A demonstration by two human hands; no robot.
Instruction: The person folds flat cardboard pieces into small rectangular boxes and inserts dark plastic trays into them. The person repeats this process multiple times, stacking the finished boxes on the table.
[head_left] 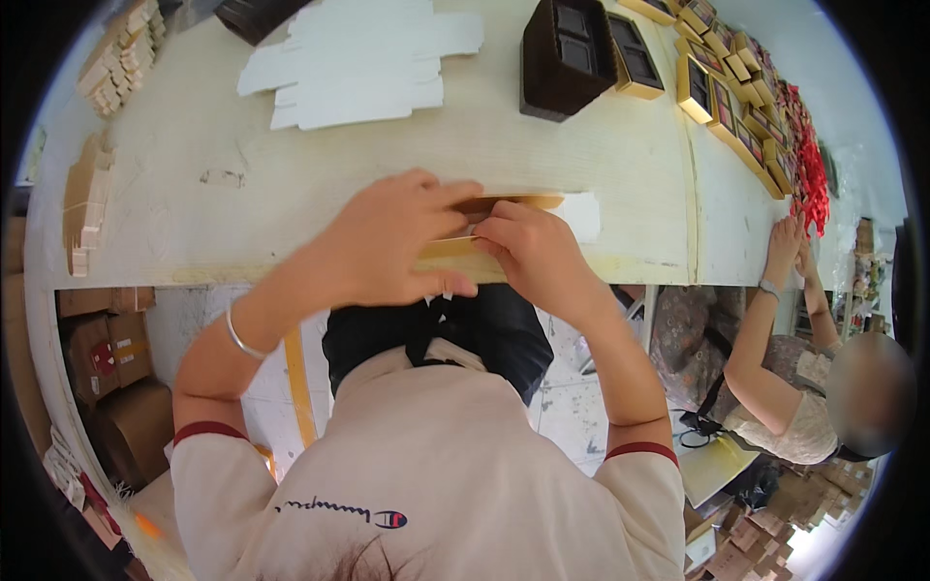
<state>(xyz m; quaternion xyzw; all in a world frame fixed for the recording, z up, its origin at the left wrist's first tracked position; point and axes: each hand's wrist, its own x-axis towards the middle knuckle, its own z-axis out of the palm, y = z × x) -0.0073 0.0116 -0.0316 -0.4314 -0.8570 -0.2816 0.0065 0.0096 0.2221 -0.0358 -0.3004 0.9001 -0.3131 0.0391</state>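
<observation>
While both hands cover it, gold-edged box (504,225) mostly hidden — left hand (387,242), right hand (533,254)

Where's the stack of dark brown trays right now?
In the head view, the stack of dark brown trays sits at the table's far edge, right of centre, between the flat white cardboard blanks and a gold-rimmed box.

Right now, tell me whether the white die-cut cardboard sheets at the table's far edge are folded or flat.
Flat: the white die-cut sheets lie spread on the table, flaps outstretched, none folded up.

Pale worktable (194,223); white flat cartons (358,58)
</observation>
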